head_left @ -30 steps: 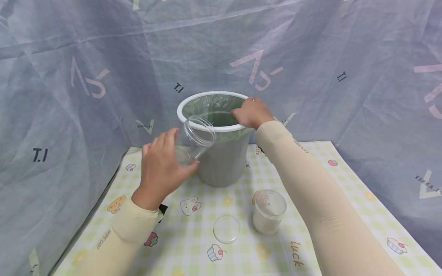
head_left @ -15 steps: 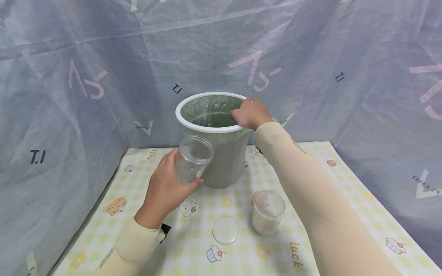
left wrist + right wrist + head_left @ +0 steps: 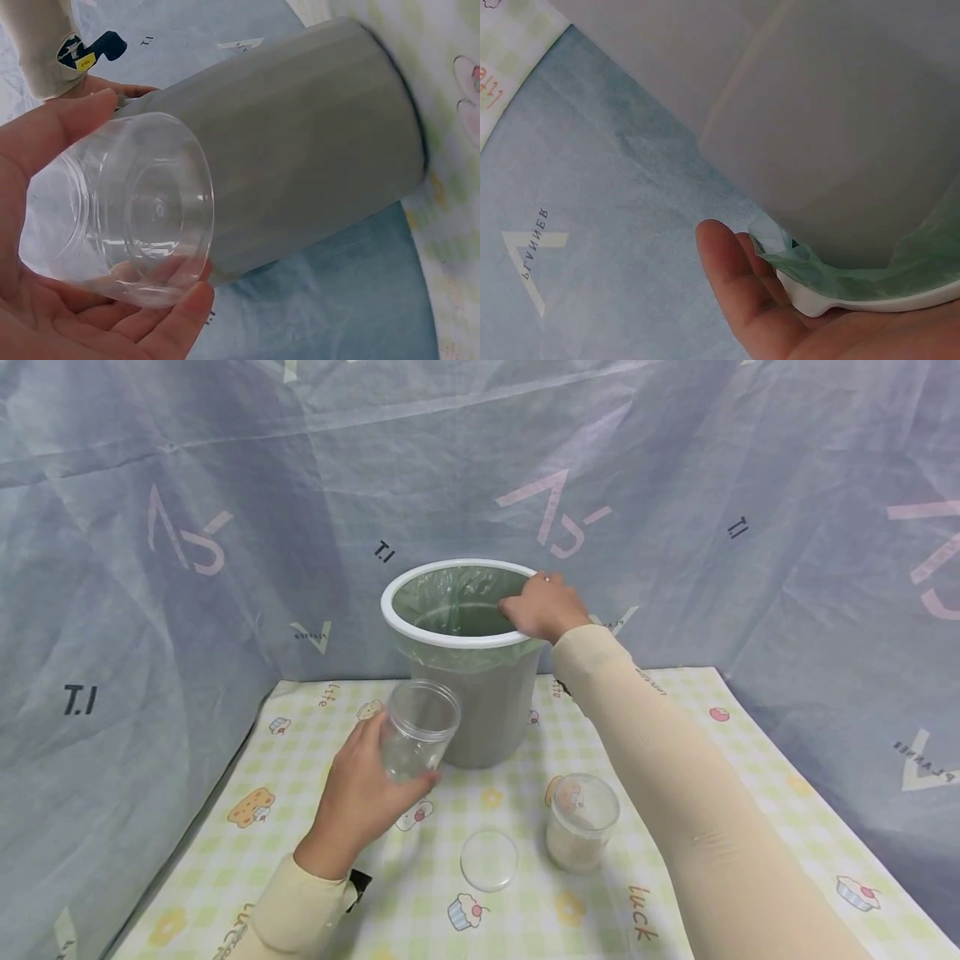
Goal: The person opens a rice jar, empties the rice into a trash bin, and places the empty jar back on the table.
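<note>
My left hand (image 3: 367,802) holds a clear plastic jar (image 3: 420,735) just in front of the trash bin, thumb on one side and fingers on the other. The jar has no lid on, its mouth faces up with a slight tilt, and nothing shows inside. In the left wrist view the jar's base (image 3: 161,206) is visible between thumb and fingers. My right hand (image 3: 546,608) grips the right side of the white rim of the grey trash bin (image 3: 480,718). In the right wrist view, the fingers (image 3: 731,274) curl round the rim and the green bag liner (image 3: 855,277).
A clear round lid (image 3: 489,860) lies flat on the checked tablecloth (image 3: 420,877). To its right stands a second clear jar (image 3: 583,835), whitish in its lower part. A grey-blue cloth backdrop (image 3: 300,527) rises behind the bin and along both sides.
My left hand has brought the jar down from beside the bin's rim to in front of its wall. The jar has turned from leaning toward the bin to nearly upright. My right hand stays put.
</note>
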Tool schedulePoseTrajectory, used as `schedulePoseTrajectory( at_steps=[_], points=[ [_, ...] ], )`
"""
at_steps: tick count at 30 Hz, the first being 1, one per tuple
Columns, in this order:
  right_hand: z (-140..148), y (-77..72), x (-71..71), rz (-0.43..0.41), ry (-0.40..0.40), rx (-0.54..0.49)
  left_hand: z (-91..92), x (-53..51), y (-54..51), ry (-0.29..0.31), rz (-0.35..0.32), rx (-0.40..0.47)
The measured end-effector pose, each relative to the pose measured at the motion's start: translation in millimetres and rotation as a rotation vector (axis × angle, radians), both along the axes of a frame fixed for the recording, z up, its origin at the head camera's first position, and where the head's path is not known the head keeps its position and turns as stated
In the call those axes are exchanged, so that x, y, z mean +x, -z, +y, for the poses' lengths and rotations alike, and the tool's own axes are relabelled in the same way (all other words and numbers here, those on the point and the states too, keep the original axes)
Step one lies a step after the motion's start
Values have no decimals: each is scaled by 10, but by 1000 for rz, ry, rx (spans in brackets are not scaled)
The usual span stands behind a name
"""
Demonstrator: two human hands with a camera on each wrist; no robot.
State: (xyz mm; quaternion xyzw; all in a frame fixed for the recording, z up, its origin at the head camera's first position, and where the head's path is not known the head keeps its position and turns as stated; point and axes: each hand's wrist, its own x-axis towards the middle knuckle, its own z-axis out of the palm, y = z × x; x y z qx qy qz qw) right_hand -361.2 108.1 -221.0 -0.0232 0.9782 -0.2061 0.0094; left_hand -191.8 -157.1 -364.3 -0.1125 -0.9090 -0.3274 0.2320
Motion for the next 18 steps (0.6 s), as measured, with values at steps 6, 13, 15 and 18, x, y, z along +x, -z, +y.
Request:
schedulePoseTrajectory(
  at_steps=[6, 13, 15, 18],
  points=[
    [0, 8, 0, 5, -2, -4, -26, 46, 124, -26, -71, 32],
    [2, 12, -7, 13, -3, 6, -69, 76, 281, -7, -130, 56],
    [1, 8, -8, 15, -11, 9, -78, 87, 322, -4, -138, 64],
    [8, -4, -12, 21, -12, -3, -79, 95, 388, -8, -159, 87]
  ],
)
